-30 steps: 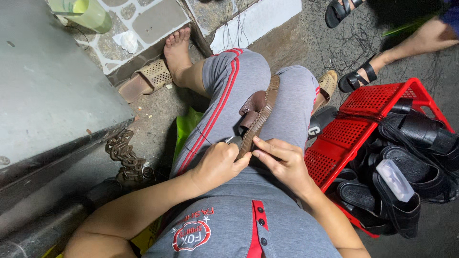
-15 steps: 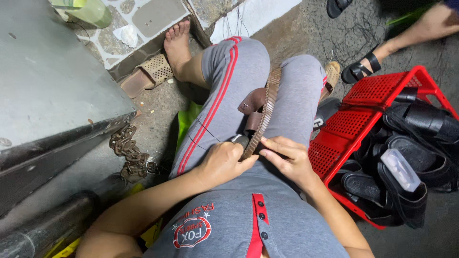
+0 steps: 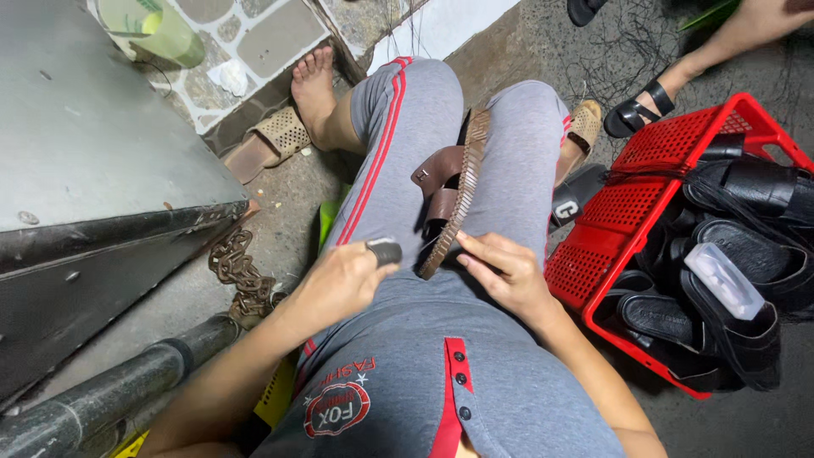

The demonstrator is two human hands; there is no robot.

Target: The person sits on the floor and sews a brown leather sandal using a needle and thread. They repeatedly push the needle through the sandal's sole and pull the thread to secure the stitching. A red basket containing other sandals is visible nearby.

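A brown sandal lies edge-up on the lap. The right hand steadies its heel end; the left hand, just beside it, grips a small dark tool. Trimming seems underway; the tool probably must meet the sole edge.

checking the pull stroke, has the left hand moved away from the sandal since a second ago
Yes. The left hand has drawn back leftward from the brown sandal, across the thigh; earlier it touched the sandal's near end.
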